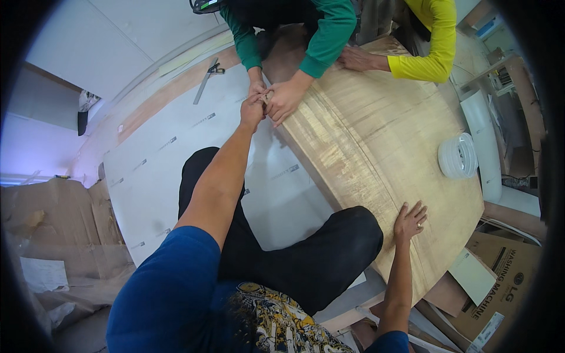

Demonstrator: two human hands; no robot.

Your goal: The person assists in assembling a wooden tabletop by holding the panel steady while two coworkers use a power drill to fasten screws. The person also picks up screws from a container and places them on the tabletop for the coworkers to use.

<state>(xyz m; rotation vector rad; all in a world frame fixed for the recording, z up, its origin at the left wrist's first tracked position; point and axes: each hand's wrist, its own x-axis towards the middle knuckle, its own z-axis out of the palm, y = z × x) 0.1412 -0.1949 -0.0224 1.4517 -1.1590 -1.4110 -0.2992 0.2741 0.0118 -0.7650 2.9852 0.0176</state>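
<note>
A white sheet lies at nine o'clock, a combination square by its edge toward eleven; near twelve the left hand curls against a co-worker's hands, its grip too hidden to tell; the wooden panel spans twelve to four, the right hand spread wide on it, a plastic tub at three

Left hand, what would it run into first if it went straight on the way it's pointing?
Most likely the green-sleeved co-worker's hands, which are right in front of the left hand. They look close enough to be touching, though depth is unclear here.
</note>
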